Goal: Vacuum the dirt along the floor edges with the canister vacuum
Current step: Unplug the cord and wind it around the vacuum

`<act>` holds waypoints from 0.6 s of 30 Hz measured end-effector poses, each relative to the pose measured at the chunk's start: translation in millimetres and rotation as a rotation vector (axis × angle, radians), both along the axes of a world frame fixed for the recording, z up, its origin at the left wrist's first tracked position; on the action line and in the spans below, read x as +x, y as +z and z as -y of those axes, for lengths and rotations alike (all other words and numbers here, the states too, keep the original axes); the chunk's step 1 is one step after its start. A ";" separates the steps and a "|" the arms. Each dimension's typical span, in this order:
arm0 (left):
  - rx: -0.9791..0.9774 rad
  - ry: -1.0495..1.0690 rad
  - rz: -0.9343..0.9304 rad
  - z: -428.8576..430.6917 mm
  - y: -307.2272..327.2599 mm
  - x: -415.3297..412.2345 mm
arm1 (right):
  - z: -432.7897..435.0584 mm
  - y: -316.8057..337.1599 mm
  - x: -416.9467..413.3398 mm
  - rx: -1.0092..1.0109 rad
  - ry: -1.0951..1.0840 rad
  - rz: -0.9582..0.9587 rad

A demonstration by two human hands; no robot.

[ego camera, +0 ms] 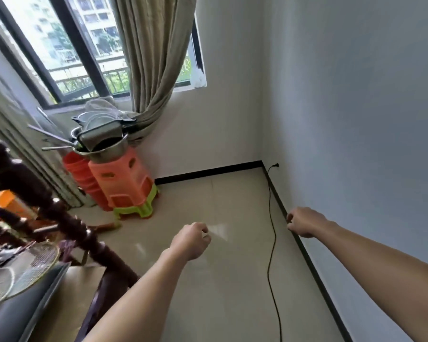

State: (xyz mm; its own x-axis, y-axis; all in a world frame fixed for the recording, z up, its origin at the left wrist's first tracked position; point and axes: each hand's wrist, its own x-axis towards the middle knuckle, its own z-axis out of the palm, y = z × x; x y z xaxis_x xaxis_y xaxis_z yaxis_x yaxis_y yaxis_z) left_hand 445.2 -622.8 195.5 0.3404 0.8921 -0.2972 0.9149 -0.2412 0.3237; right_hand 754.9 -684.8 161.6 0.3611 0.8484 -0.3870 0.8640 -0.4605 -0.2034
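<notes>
No canister vacuum shows in the head view. A thin black power cord (pixel 272 218) runs from a plug (pixel 274 166) low on the right wall down across the beige tiled floor (pixel 223 280) to the bottom edge. Black skirting (pixel 307 255) marks the floor edge along the right wall and the far wall. My left hand (pixel 190 240) is stretched out over the floor, fingers curled, holding nothing. My right hand (pixel 304 222) hovers over the right skirting, fingers curled too and empty. The cord lies between the two hands, touching neither.
Stacked orange and green plastic stools (pixel 126 188) with metal pots (pixel 101 144) on top stand in the far left corner under the window and curtain (pixel 156 77). Dark wooden furniture (pixel 67 223) and a fan grille (pixel 17 275) crowd the left side.
</notes>
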 end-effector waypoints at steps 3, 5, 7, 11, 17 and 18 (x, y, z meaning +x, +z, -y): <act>-0.018 0.002 -0.015 -73.0 8.7 33.5 | -69.5 0.9 33.1 -0.018 -0.017 -0.014; -0.002 0.017 -0.004 -119.6 16.0 54.1 | -114.9 7.0 54.2 -0.016 -0.031 -0.014; 0.007 0.014 0.003 -162.4 20.3 71.8 | -157.2 15.2 71.6 -0.012 -0.031 -0.015; -0.024 0.011 0.014 -237.4 16.8 99.1 | -232.8 18.4 96.1 0.012 -0.029 -0.028; -0.058 -0.034 0.033 -363.6 -9.9 133.4 | -344.7 -10.7 125.6 -0.016 -0.062 -0.042; -0.066 -0.039 0.042 -388.4 -15.8 138.3 | -364.9 -17.8 130.4 -0.022 -0.076 -0.047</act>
